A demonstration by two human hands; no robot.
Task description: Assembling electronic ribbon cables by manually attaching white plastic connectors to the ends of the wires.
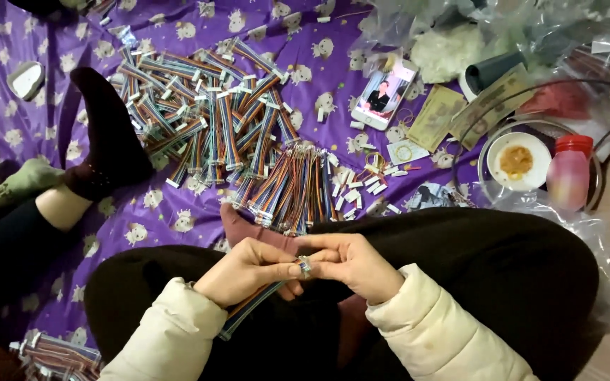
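My left hand (248, 271) and right hand (351, 264) meet over my lap, both pinched closed on the same thing: the small white connector (305, 266) at the end of a multicoloured ribbon cable (252, 307), held between the fingertips of both hands. The cable runs down and to the left from under my left palm, across my dark trousers (474, 247), beside a cream jacket cuff (178, 317). Just beyond my knees, a loose bundle of similar cables (294, 187) lies on the purple patterned sheet (178, 212), with a far larger heap of cables (206, 116) spread behind it. Loose white connectors (361, 183) are scattered to the right of the bundle. Farther right lie a smartphone (384, 95) with its screen lit, some banknotes (460, 113), a small white dish (518, 161) holding something orange-brown, and a pink bottle with a red cap (570, 173). On the left, another person's leg in a dark sock (107, 134) rests on the sheet next to the heap.
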